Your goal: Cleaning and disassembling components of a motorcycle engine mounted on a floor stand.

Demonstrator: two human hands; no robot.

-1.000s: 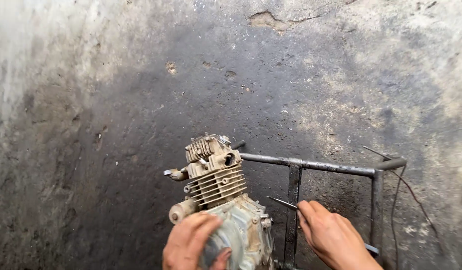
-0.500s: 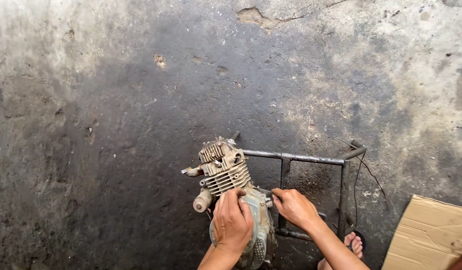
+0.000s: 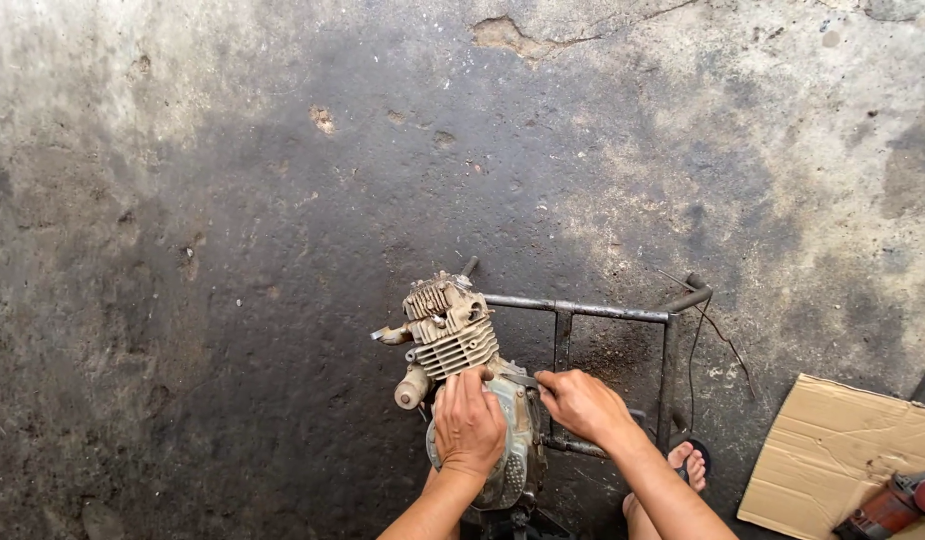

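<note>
**Both hands on a small engine held in a steel frame**

Where the dark oil stain spreads over the concrete floor [image 3: 233, 300], a small air-cooled engine [image 3: 463, 350] sits in a welded steel frame [image 3: 583, 308], its finned cylinder head pointing toward the far edge of the floor. My left hand [image 3: 470, 425] lies flat over the rounded crankcase cover, its fingers [image 3: 463, 390] together and pressed down on the metal, laid on it rather than clamped around it. My right hand [image 3: 583, 405] is just beside it on the frame side of the engine; its fingers seem pinched on a thin dark tool or part at the crankcase, though I cannot tell exactly what they grip or how tightly.

To do this well, in my judgement, the left palm should keep the engine steady against the frame while the right hand works, with any pressure directed in line with the part so that nothing slips on the greasy casing.

My sandalled foot [image 3: 688, 462] rests by the near rail of the frame. A flattened piece of cardboard [image 3: 843, 450] lies toward the near right corner of the floor, bearing a red power tool [image 3: 893, 505]. No container is visible.
</note>
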